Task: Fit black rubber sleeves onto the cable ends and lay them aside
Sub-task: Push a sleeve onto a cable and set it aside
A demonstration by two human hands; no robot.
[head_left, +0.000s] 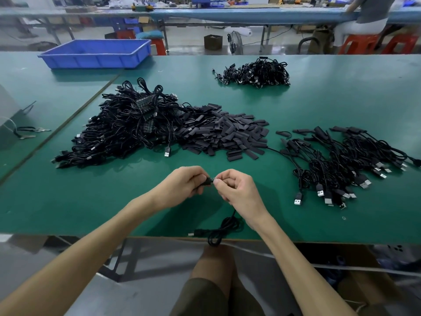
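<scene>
Left hand (184, 182) pinches a sleeve (207, 180); right hand (237, 188) pinches the cable (224, 226) end. Held tip to tip, they line up for fitting.

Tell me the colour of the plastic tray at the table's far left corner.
Blue. The plastic tray shows in the head view, the only view, on the green table.

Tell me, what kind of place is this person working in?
Probably a factory assembly line: a long green workbench, a heap of black cables beside loose rubber sleeves, and another person seated at the next bench.
</scene>
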